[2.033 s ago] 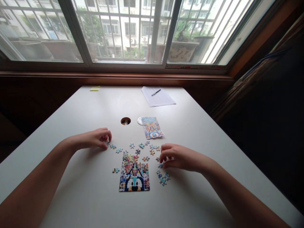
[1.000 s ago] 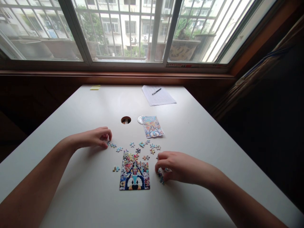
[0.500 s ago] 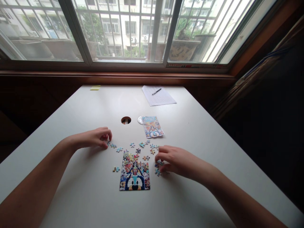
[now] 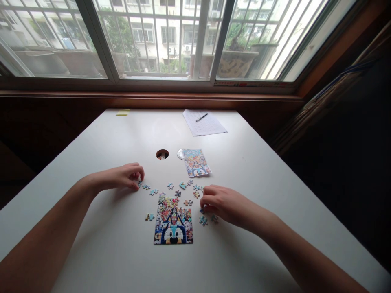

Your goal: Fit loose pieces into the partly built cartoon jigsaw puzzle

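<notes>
A partly assembled jigsaw puzzle (image 4: 174,228) with a blue cartoon dog's face lies flat on the white table, its upper edge uneven. My left hand (image 4: 130,177) rests to its upper left, fingers curled, with a small puzzle piece (image 4: 139,184) between thumb and fingertips. On the right, my right hand (image 4: 218,201) has its thumb and fingers pinched together on a puzzle piece (image 4: 202,211), mostly covered by the fingers. Below that hand lie two loose pieces (image 4: 203,220). Several more loose pieces (image 4: 182,185) are scattered above the puzzle, and one piece (image 4: 149,217) sits at its left.
Behind the pieces lies a printed picture sheet (image 4: 197,162), partly over a round silvery disc (image 4: 180,154). A round hole (image 4: 162,154) opens in the table (image 4: 91,142). Farther back are papers (image 4: 207,126) with a pen (image 4: 202,117) and a yellow note (image 4: 123,112).
My right hand has lifted slightly and its fingers have closed together, uncovering loose pieces beneath it. My left hand stays in place.
</notes>
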{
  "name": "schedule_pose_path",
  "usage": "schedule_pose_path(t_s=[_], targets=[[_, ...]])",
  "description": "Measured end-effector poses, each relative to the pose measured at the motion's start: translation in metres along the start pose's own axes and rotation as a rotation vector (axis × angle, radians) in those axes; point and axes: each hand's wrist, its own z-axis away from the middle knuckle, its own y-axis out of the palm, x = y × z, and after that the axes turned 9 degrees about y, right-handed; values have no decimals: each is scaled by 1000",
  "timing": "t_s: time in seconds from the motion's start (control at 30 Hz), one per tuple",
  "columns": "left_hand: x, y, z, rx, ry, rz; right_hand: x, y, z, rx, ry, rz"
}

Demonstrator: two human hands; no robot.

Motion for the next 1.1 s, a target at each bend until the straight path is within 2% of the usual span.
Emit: schedule_pose_path(t_s=[0.73, 1.1], targets=[[1, 1, 0, -7, 8, -13, 3, 0, -2, 2, -7, -10], [-2, 0, 0, 10, 15, -41, -5, 6, -4, -13, -23, -36]])
